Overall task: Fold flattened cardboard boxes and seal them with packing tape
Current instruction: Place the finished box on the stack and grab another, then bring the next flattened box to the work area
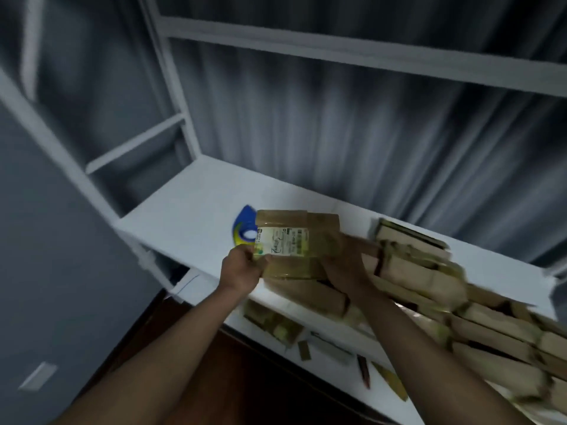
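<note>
I hold a small brown cardboard box (294,237) with a white and green label above the white table. My left hand (242,266) grips its lower left corner, thumb on the label. My right hand (343,265) grips the box's right side from below. The box bears shiny tape along its edges. A blue and yellow tape dispenser (244,227) lies on the table just behind the box's left edge, partly hidden. The frame is blurred by motion.
A heap of flattened cardboard boxes (460,302) covers the right part of the white table (190,216). More cardboard pieces (276,326) lie on a lower shelf. White shelf frames (337,53) and a grey curtain stand behind.
</note>
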